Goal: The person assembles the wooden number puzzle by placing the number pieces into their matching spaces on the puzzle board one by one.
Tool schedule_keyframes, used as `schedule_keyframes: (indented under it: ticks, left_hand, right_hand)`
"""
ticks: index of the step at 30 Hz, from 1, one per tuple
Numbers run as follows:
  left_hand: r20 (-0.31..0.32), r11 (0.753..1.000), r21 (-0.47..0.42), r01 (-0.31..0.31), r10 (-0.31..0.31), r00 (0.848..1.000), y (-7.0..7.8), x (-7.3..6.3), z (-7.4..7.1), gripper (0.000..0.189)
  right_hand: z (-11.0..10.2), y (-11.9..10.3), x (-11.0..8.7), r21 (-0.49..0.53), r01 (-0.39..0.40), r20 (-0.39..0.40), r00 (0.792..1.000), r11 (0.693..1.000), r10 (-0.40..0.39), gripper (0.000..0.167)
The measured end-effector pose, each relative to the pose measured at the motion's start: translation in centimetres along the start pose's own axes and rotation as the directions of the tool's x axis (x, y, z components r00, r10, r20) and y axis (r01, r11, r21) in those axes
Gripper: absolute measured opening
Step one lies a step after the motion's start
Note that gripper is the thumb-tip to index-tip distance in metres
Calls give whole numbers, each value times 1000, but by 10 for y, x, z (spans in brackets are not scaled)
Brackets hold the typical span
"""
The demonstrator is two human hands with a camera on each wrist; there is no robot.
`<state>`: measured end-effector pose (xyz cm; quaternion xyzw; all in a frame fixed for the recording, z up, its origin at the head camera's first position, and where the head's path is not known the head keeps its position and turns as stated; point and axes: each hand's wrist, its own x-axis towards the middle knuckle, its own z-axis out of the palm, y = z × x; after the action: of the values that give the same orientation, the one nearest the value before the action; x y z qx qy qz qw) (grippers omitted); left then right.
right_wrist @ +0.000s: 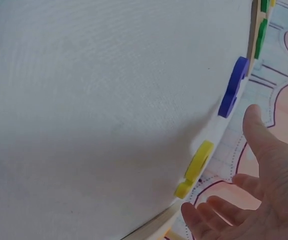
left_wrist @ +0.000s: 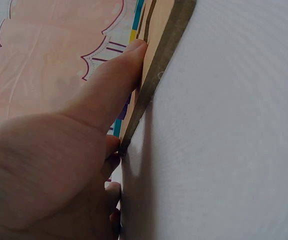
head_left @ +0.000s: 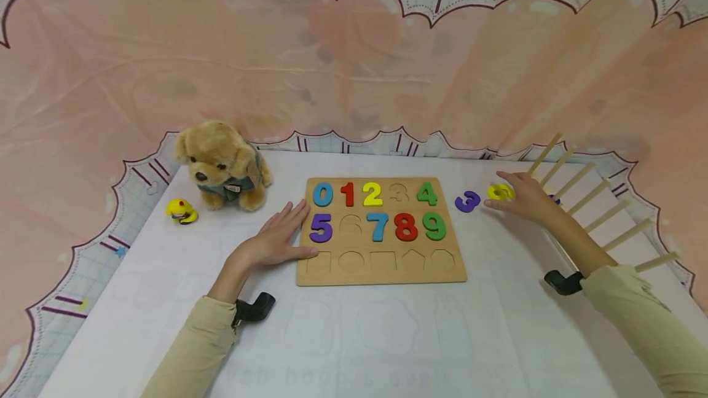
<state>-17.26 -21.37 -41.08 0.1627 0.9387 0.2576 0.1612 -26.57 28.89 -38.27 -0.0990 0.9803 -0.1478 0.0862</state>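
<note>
My left hand (head_left: 275,240) rests against the left edge of the wooden number board (head_left: 381,263), fingers extended, the thumb lying on its lower-left part. In the left wrist view the thumb (left_wrist: 116,72) presses the board's edge (left_wrist: 151,82). My right hand (head_left: 522,194) is spread and holds nothing, close over a yellow number piece (right_wrist: 199,161) that looks like a 6 or 9. Between that piece and the board lies a purple number 3 (right_wrist: 233,90). On the board sit colored numbers such as the red 8 (head_left: 406,232); the 3 slot (head_left: 398,193) and 6 slot (head_left: 351,225) are bare outlines.
A wooden rack with upright dowels (head_left: 589,196) stands at the right, under the right forearm, with a purple piece (head_left: 555,199) partly hidden there. At the back left sit a plush dog (head_left: 221,167) and a yellow toy duck (head_left: 181,210). A printed curtain (head_left: 332,78) hangs behind the white table.
</note>
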Motion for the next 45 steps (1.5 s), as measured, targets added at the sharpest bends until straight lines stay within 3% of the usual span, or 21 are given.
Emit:
schedule_keyframes:
  ticks: [22,33,39,45]
  left_hand:
    - [0,1000,-9,6,-6,1000,-1,-1,1,101]
    - [2,1000,-17,7,-7,1000,-1,0,1,100]
    - [4,1000,-17,10,-10,1000,-1,0,1,101]
    - [8,1000,-23,17,-17,1000,0,0,0,101]
  right_hand:
    - [5,-1,7,-19,7,29,1000,1000,-6,85]
    - [7,3,11,-33,13,36,999,999,-12,74]
    - [9,7,16,-25,33,0,999,999,-33,62]
    - [10,9,18,18,-32,-5,999,999,33,64]
